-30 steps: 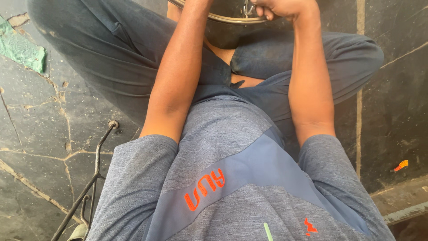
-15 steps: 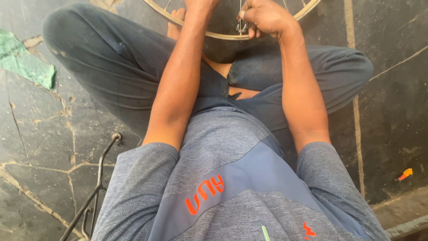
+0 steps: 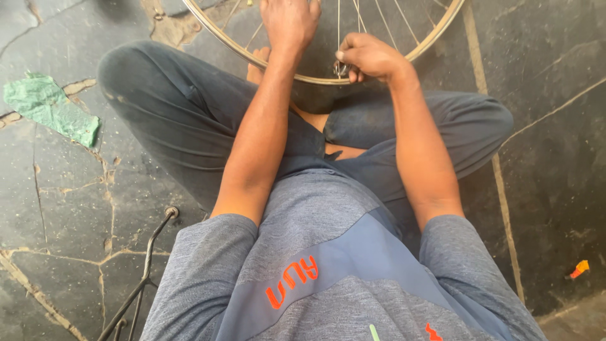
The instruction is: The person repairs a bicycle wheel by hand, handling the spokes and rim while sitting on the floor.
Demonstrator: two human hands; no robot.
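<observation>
The left hand [image 3: 289, 22] lay closed over the spokes of a bicycle wheel rim [image 3: 315, 78] above the crossed legs. Just beside it, the right hand [image 3: 369, 57] pinched a small metal tool [image 3: 341, 68] at the rim. Far left lay a crumpled green scrap [image 3: 50, 107]; far right, a small orange piece [image 3: 579, 269] on cracked dark stone floor [image 3: 555, 158].

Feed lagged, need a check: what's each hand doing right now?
Left hand: closed on the wheel rim and spokes.
Right hand: pinched shut on a small tool at the rim.
</observation>
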